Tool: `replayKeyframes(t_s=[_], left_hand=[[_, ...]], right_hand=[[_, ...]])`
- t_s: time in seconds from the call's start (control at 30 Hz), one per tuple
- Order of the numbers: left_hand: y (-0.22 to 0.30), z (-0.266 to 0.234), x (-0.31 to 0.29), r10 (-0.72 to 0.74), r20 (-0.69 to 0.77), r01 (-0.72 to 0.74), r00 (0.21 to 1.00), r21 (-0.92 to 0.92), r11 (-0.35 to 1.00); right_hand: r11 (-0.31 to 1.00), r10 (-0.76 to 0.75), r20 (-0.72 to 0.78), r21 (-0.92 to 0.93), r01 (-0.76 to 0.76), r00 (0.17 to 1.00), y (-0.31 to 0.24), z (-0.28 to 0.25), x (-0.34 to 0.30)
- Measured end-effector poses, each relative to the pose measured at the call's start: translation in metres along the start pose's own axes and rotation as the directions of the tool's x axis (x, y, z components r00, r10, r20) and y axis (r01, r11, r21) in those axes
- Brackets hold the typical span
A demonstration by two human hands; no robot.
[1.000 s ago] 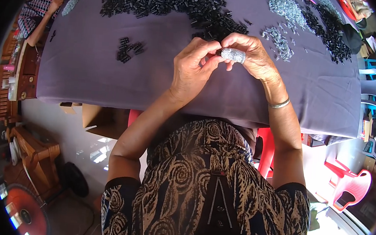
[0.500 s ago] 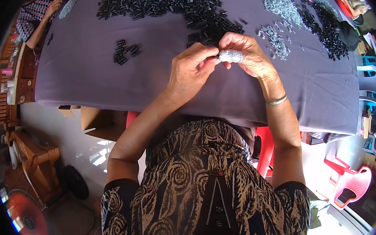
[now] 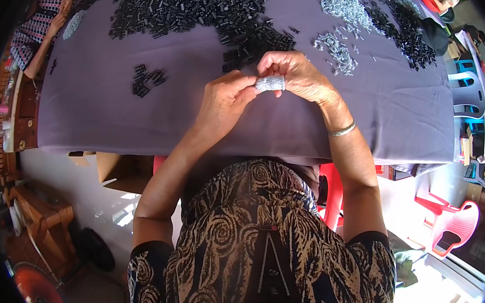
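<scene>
My left hand (image 3: 222,100) and my right hand (image 3: 304,81) meet above the near middle of the cloth-covered table, fingertips pinched together. A silvery, crinkled wrapping (image 3: 270,83) sits between them and looks to be round my right thumb. My left thumb and index finger are closed against its tip. Whatever lies between the fingertips is hidden. Just beyond my hands is the near edge of a big heap of small black cylindrical pieces (image 3: 191,5). A small group of the black pieces (image 3: 145,80) lies to the left of my left hand.
Small silvery pieces (image 3: 338,55) lie beyond my right hand, with more black pieces (image 3: 408,39) farther right. Another person's hand (image 3: 59,21) is at the far left of the purple-grey tablecloth (image 3: 102,120). A red chair (image 3: 456,228) stands at right, a cardboard box (image 3: 124,170) under the table.
The whole view has shifted a little. My joined hands sit slightly farther left and lower in the picture, still pinched together. A dark tip seen earlier between the fingertips no longer shows.
</scene>
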State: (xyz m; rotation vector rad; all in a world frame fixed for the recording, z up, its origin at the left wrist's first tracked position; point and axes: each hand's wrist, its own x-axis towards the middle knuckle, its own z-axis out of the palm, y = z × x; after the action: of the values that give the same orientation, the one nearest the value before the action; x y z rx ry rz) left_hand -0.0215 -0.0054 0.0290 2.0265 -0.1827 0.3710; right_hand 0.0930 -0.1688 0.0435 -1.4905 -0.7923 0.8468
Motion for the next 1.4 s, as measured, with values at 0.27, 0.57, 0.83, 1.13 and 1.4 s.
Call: replayKeyframes(t_s=[0.27, 0.57, 0.83, 1.13, 1.4], left_hand=[[-0.012, 0.002, 0.001, -0.252, 0.019, 0.243, 0.968, -0.344, 0.907], [-0.02, 0.006, 0.0, -0.278, 0.003, 0.251, 0.961, -0.439, 0.863], [-0.02, 0.008, 0.0, -0.243, 0.001, 0.218, 0.97, -0.446, 0.868], [-0.015, 0.009, 0.003, -0.263, -0.009, 0.224, 0.965, -0.5, 0.837], [-0.019, 0.01, 0.001, -0.241, -0.014, 0.2, 0.971, -0.51, 0.837]], right_hand=[[0.918, -0.165, -0.612, -0.383, -0.107, 0.773, -0.003, -0.071, -0.029], [0.757, -0.191, -0.536, -0.614, -0.224, 0.822, 0.001, -0.067, -0.032], [0.654, -0.16, -0.603, -0.658, -0.373, 0.782, 0.002, -0.086, -0.053], [0.641, -0.127, -0.586, -0.664, -0.385, 0.8, 0.003, -0.074, -0.044], [0.993, -0.109, -0.302, -0.085, 0.087, 0.947, -0.004, -0.019, -0.018]])
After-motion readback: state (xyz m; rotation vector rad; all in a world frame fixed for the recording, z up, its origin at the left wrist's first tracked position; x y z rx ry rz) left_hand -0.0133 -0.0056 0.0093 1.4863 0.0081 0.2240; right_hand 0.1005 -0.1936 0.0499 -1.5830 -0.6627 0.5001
